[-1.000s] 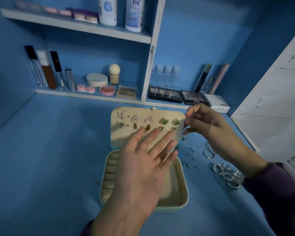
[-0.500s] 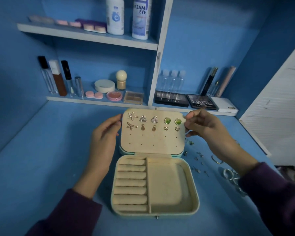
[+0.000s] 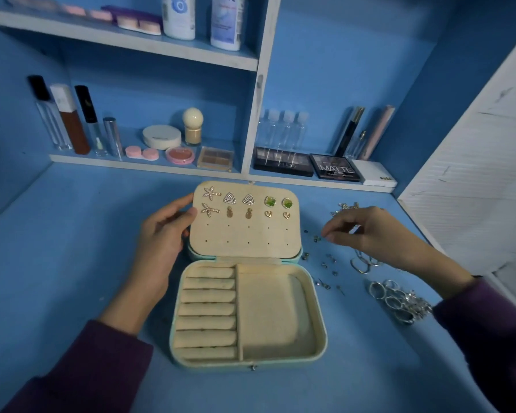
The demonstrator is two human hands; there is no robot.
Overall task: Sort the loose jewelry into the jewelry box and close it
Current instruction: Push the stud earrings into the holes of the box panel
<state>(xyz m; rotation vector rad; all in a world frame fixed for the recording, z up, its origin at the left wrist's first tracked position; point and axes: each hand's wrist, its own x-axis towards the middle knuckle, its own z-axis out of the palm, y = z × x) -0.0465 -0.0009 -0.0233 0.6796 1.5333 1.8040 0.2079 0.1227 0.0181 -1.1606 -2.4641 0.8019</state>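
Fingers (image 3: pixel 188 215) of the left hand (image 3: pixel 161 242) curl on the left edge of the lid (image 3: pixel 245 236), holding it. Mid-bench (image 3: pixel 72 234) the box (image 3: pixel 268 308) lies open, ten earrings (image 3: pixel 230 198) pinned in the lid's top rows. Just right, loose studs (image 3: pixel 324 265) lie scattered. The right hand (image 3: pixel 367 234) hovers over them, fingertips drawn narrow; whether they pinch one I cannot tell. Rings (image 3: pixel 400 299) lie heaped rightmost.

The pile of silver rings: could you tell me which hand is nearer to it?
Right. The right hand is just beyond the pile of silver rings, at the loose studs; the left hand holds the lid across the jewelry box.
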